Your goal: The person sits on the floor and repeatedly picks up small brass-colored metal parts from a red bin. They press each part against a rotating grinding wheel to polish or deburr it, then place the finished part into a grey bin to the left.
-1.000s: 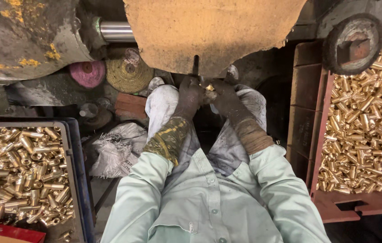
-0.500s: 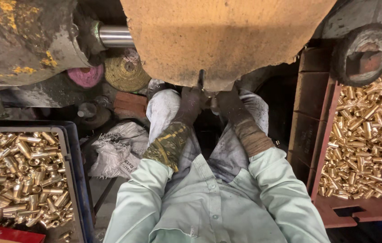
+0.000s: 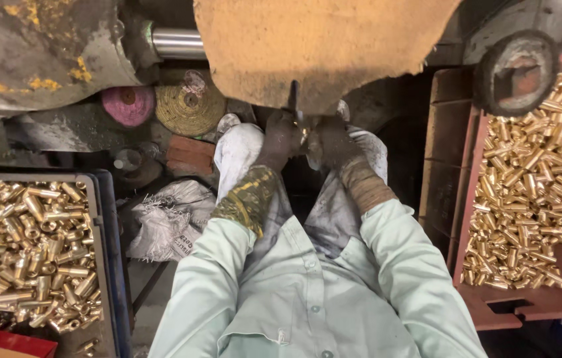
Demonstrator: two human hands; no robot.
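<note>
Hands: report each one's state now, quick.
Left hand: closed on a small brass piece at the buffing wheel.
Right hand: closed on the same piece.

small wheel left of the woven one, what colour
Pink, the small wheel beside the yellowish woven wheel; head view.

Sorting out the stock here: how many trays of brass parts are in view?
2. One grey tray sits at lower left beside the person's left arm; one red tray sits at right, by the dark wheel. Both run past the picture's edge, so others may be hidden.
</note>
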